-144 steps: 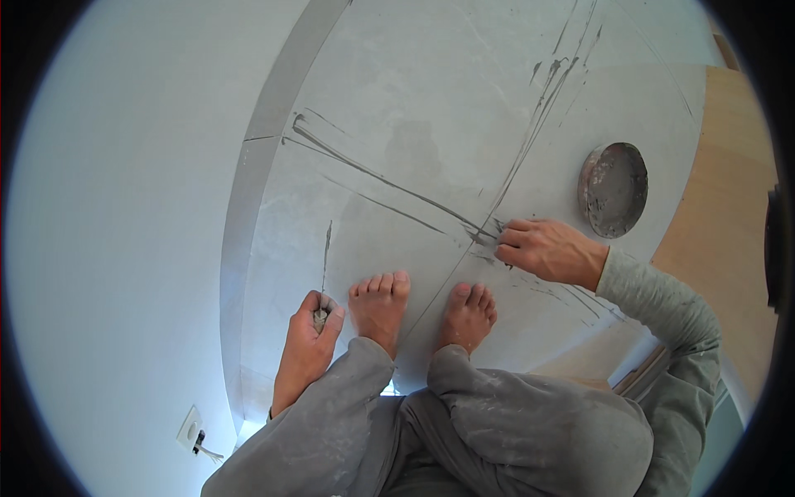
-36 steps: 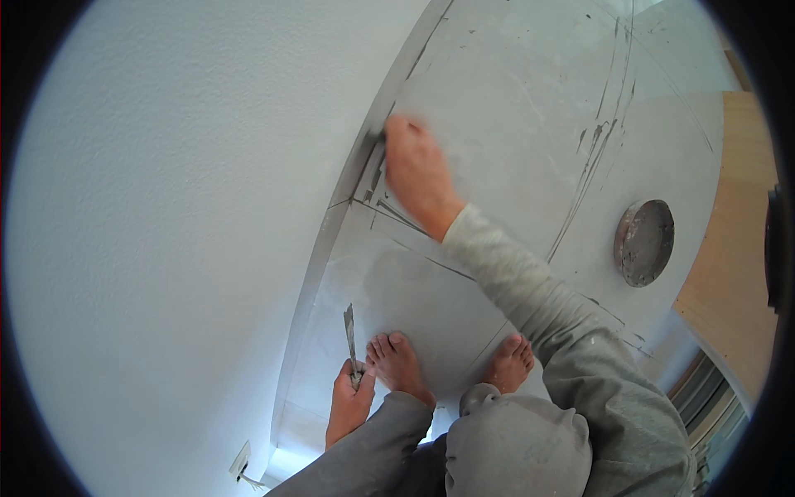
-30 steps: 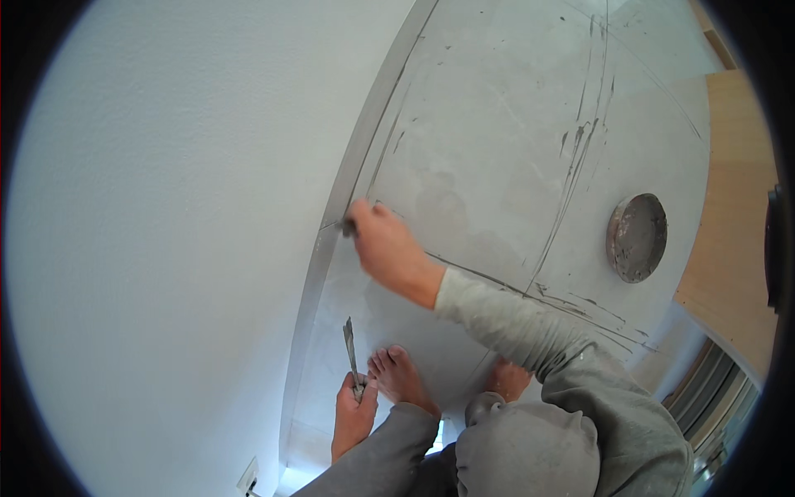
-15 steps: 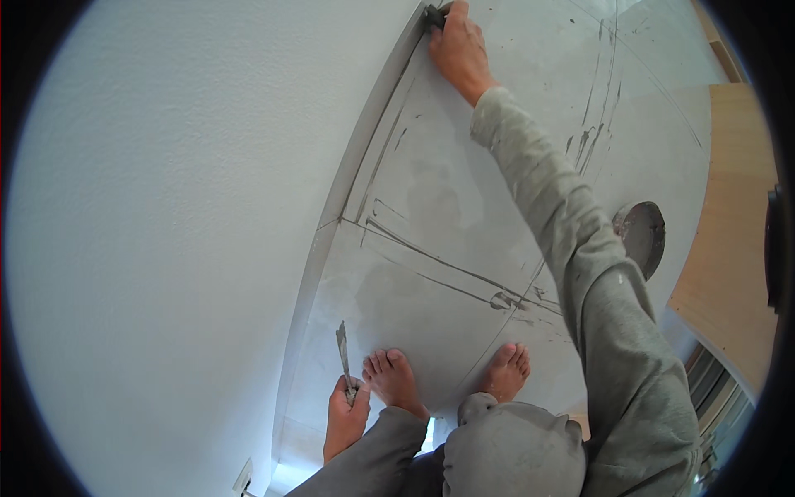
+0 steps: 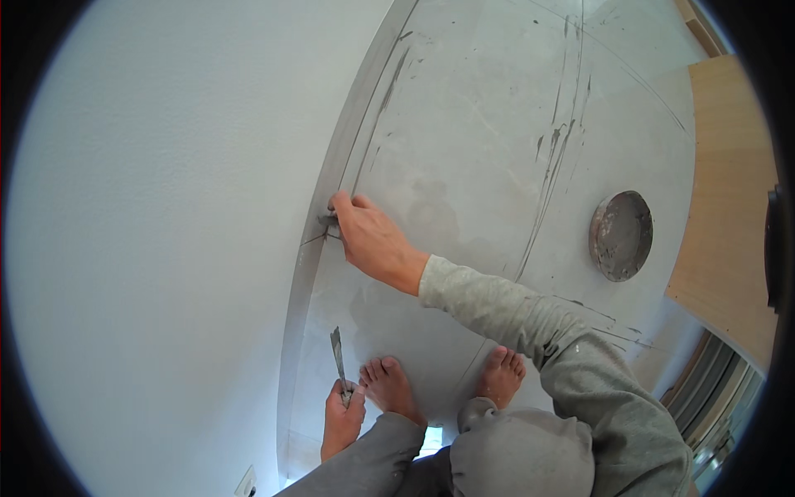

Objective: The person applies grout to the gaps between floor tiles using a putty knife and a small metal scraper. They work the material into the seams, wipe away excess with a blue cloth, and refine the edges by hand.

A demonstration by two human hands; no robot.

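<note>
My right hand [image 5: 374, 240] reaches across to the skirting tiles [image 5: 339, 141] at the foot of the wall, its fingers closed on a small dark scraper [image 5: 326, 220], mostly hidden by them. The scraper touches the skirting by a vertical joint, where it meets the grey floor tiles [image 5: 480, 124]. Low at the left, my left hand [image 5: 341, 422] grips a putty knife [image 5: 338, 352] by its handle, the smeared blade pointing up and away from me. Dark grout streaks [image 5: 551, 174] run along the floor joints.
A round bowl [image 5: 595, 240] smeared with grey grout stands on the floor at the right. Beyond it is a light wooden panel [image 5: 729, 190]. The white wall [image 5: 182, 207] fills the left side. My bare feet [image 5: 389, 385] are on the tiles, and a socket [image 5: 246, 482] sits low on the wall.
My right hand has come back toward me along the skirting with the scraper, from the far end to the nearer joint. The left hand has hardly moved.
</note>
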